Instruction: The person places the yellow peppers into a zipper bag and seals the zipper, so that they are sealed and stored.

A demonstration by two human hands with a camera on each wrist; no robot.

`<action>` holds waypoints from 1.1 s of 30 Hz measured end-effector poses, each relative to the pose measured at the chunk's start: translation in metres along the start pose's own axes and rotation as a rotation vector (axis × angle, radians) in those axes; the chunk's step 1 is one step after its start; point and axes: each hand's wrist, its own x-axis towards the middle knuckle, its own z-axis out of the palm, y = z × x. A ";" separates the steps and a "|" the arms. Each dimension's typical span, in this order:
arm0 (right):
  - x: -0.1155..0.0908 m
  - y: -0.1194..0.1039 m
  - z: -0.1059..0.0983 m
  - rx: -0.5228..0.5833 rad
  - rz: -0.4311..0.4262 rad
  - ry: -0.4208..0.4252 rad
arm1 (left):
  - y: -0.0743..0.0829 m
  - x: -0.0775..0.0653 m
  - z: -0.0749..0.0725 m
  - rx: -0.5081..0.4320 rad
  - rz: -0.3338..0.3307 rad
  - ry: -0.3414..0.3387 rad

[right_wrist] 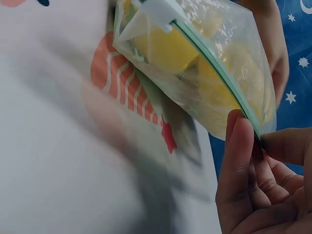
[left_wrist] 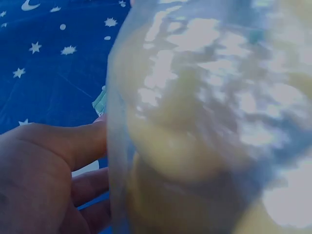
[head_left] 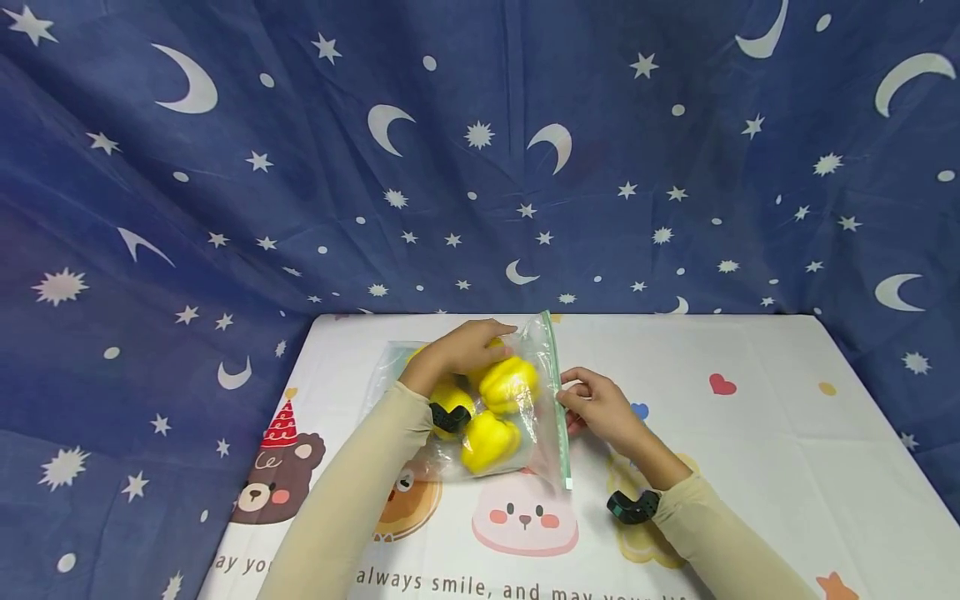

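A clear zip bag (head_left: 532, 446) with a green seal strip lies on the table, holding several yellow pieces. Two of them are lobed like bell peppers (head_left: 490, 442). From above, my left hand (head_left: 468, 346) reaches over the far part of the bag and grips it, thumb and forefinger on either side of a yellow piece. In the left wrist view its fingers pass behind the plastic, which hides their tips. My right hand (head_left: 600, 404) pinches the green seal strip (right_wrist: 214, 63) between thumb and forefinger. A white slider (right_wrist: 161, 12) sits on that strip, away from the fingers.
A white tablecloth (head_left: 750, 467) printed with cartoon animals and lettering covers the table. Behind and along the sides hangs a blue curtain (head_left: 450, 167) with moons and stars. Each wrist wears a black band, such as the right band (head_left: 633, 506).
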 end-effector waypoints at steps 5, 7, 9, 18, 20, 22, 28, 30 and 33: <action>-0.008 0.003 -0.013 -0.012 0.008 -0.022 | 0.004 -0.018 0.008 0.070 -0.030 -0.014; -0.012 0.004 -0.020 -0.011 0.012 -0.030 | 0.007 -0.025 0.010 0.105 -0.063 -0.009; -0.016 0.007 -0.028 -0.004 0.020 -0.037 | 0.009 -0.030 0.012 0.130 -0.086 0.004; -0.036 0.022 -0.069 0.041 0.059 -0.017 | 0.002 -0.046 0.018 0.206 -0.168 0.072; -0.040 0.025 -0.079 0.052 0.072 -0.007 | -0.002 -0.048 0.021 0.211 -0.168 0.088; -0.044 0.027 -0.089 0.063 0.089 -0.007 | -0.006 -0.050 0.025 0.211 -0.164 0.095; -0.056 0.034 -0.113 0.091 0.130 -0.014 | -0.017 -0.059 0.040 0.239 -0.157 0.069; -0.058 0.037 -0.118 0.089 0.133 -0.013 | -0.019 -0.062 0.044 0.249 -0.159 0.068; -0.059 0.040 -0.122 0.076 0.138 -0.010 | -0.019 -0.066 0.049 0.244 -0.161 0.070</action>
